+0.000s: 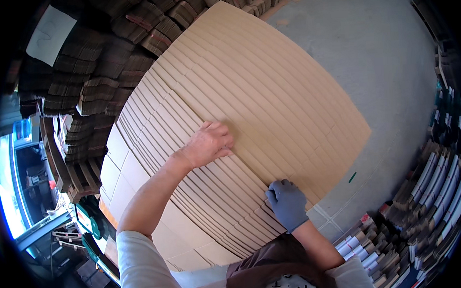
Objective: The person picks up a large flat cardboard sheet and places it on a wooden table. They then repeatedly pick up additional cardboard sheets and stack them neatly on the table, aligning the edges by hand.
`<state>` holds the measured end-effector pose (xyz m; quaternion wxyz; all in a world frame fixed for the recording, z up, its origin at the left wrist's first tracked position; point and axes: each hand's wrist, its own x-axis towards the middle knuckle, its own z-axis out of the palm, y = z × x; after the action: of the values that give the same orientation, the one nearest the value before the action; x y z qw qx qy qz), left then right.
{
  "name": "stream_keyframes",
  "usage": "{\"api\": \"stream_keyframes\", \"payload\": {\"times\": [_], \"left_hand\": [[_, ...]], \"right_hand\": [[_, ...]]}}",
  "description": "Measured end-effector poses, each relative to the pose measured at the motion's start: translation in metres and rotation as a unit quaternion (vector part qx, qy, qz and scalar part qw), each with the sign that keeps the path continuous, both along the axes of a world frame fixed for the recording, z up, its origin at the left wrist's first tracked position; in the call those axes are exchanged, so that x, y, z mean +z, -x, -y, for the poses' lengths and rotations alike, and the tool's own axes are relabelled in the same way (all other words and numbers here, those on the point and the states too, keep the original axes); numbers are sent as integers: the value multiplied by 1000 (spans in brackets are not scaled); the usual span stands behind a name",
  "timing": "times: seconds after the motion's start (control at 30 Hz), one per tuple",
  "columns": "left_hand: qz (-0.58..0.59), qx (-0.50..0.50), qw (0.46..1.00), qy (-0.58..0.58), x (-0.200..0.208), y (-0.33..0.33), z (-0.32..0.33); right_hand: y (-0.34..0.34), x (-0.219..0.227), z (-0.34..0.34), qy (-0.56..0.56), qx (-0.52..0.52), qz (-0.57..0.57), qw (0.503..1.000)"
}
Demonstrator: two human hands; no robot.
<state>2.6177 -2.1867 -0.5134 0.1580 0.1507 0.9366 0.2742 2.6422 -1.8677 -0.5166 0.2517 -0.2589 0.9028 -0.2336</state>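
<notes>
A wide spread of flat brown cardboard sheets (269,91) lies in front of me, overlapping like shingles with their edges in slanting rows. My bare left hand (208,144) is closed at a raised sheet edge near the middle of the spread, fingers curled over it. Farther right and nearer to me, my right hand (287,205), in a grey glove, is closed along the same edge. Its fingertips are bent under and partly hidden. Paler flat cardboard panels (134,174) show at the left side of the spread, below the fanned edges.
Bundled stacks of folded cardboard (90,52) rise at the back left, with a white paper sheet (51,34) on them. Grey floor (370,50) stretches to the right. More bundles (438,186) stand at the lower right. Wooden pallets (82,173) sit at the left.
</notes>
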Motion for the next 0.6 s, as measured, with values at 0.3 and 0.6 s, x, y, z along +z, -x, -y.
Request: {"api": "stream_keyframes", "payload": {"times": [0.3,0.6], "left_hand": [[34,-1,999,-21,2,4,4],[46,15,998,-44,-1,8,3]], "right_hand": [[3,-5,5,10,-9,33,999],[2,-10,5,56,-12,-16,998]]}}
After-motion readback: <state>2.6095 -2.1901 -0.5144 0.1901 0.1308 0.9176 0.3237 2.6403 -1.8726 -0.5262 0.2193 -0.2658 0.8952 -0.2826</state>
